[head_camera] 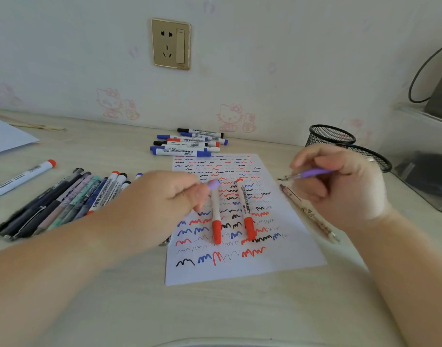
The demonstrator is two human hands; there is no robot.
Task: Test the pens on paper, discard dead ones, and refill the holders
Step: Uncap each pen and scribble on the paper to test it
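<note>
Pinched in the right hand (340, 186), a purple pen (312, 173) points left above the paper (277, 261). Left hand (164, 199) curls over it, gripping what looks like the purple cap (214, 184).

One head-worn view looks forward and down, close over the desk (214, 311).

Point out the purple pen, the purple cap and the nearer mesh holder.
purple pen (312, 173), head view, mid-barrel.
purple cap (214, 184), head view, cap's rounded end.
nearer mesh holder (375, 156), head view, rim and wall.
</note>
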